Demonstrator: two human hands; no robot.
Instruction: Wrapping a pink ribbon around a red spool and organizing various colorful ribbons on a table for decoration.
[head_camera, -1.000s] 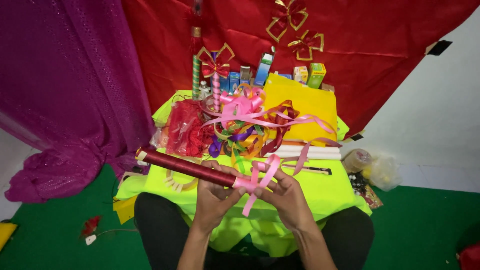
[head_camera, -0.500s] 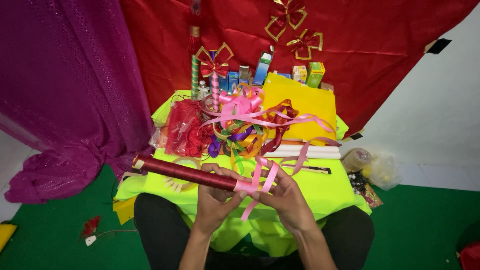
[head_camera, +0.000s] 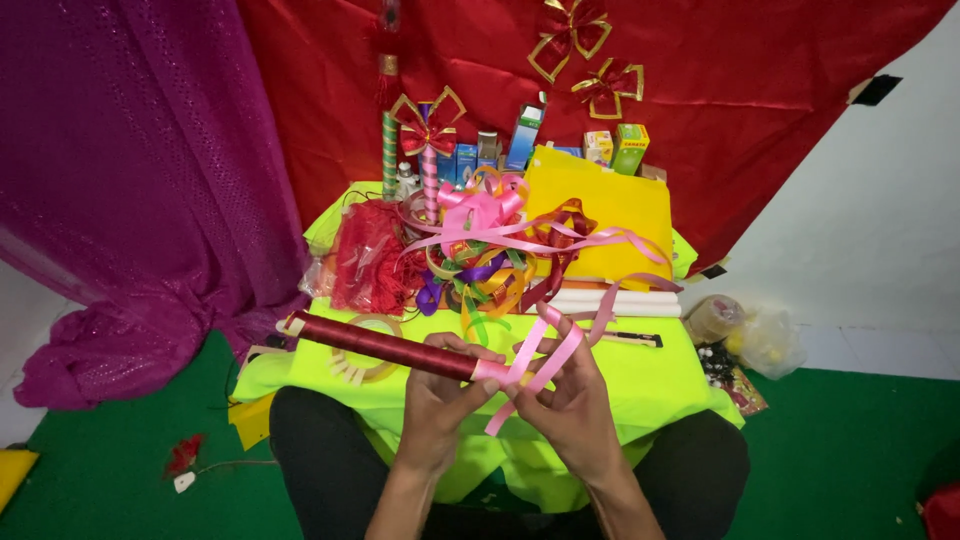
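**Both hands at the pink ribbon on a dark red roll**

Right now the left hand (head_camera: 437, 400) has its grip closed around the near end of a dark red roll (head_camera: 385, 345), thumb over the top and fingers under it. The roll slants up and away to the person's left, held above the lime-green cloth of the desk (head_camera: 640, 365), its far end reaching over a ring of tape (head_camera: 362, 352) that lies flat on the cloth.

The right hand (head_camera: 567, 400) meets the left at the roll's near end. Its grip is narrow, fingertips pinched on a pink ribbon (head_camera: 540, 360) that wraps the roll at that end. Two loose tails of the ribbon cross over the fingers, one running up and one hanging down between the hands.

Further back on the desk sits a tangled heap of curled ribbons (head_camera: 490, 255) in pink, purple, orange, green and dark red, with a pink bow on top. A bundle of red mesh (head_camera: 368, 255) lies just to the heap's left. A yellow sheet (head_camera: 610, 215) stands behind the heap on the right, and a white roll (head_camera: 625, 303) lies across the cloth in front of it. Small coloured boxes (head_camera: 610, 148) line the back edge, below a red cloth backdrop (head_camera: 720, 90) pinned with gold-edged bows. A purple curtain (head_camera: 130, 180) hangs on the left.
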